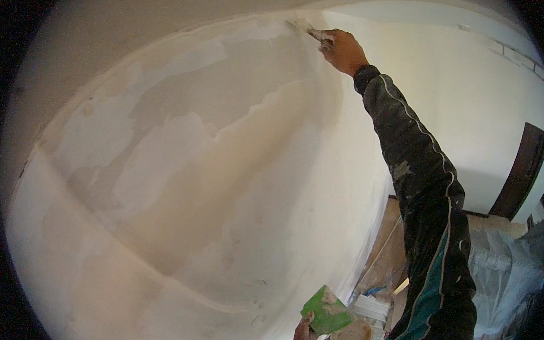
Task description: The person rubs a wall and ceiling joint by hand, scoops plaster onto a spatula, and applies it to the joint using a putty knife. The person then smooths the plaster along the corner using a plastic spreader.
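Note:
High up near the ceiling edge, my right hand point(345, 51) grips a putty knife point(315, 34), its blade laid against the top of the wall point(243, 139). Whitish filler clings to the knife and fingers. Patches of fresh filler and greyer bare areas cover the wall below. At the lower edge my left hand point(304, 332) holds a green square plate point(327, 314) with a smear of filler on one corner. Just beside the plate is a round tub point(351, 337) of pale filler, partly hidden by it.
The ceiling point(108, 44) meets the wall along a curved line. Plastic sheeting point(502, 268) covers things at the lower right. A dark panel point(520, 172) stands by the far wall. White boxy items point(372, 308) lie on the floor near the tub.

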`<action>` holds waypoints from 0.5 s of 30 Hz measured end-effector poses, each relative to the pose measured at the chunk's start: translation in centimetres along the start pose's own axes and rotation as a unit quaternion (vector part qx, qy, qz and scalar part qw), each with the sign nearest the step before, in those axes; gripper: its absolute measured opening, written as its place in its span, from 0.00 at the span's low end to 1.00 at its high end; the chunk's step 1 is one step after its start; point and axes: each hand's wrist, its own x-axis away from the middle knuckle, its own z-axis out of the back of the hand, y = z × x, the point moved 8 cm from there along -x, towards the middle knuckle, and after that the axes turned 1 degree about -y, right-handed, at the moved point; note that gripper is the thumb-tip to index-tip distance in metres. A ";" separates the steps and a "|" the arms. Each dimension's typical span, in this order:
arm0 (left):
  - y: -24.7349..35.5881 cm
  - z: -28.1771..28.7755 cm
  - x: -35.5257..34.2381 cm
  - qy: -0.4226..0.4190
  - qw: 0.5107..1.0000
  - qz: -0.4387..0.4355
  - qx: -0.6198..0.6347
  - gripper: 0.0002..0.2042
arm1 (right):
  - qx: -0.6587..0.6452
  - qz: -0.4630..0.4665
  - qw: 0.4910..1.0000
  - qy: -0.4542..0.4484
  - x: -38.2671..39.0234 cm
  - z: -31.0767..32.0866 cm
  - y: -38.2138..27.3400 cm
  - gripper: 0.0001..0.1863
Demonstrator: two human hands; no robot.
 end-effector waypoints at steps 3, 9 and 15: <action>0.5 -0.6 -0.2 -0.068 0.997 -0.029 -0.003 0.28 | -0.109 -0.121 0.983 -0.080 -0.1 -1.9 0.2 0.21; 0.4 0.4 -0.2 -0.022 0.999 -0.037 0.017 0.23 | 0.054 -0.064 0.996 0.035 -0.7 -0.1 1.2 0.21; 0.9 -2.9 1.6 0.059 0.998 -0.009 0.034 0.19 | 0.042 -0.087 0.995 0.001 -1.5 0.8 4.4 0.21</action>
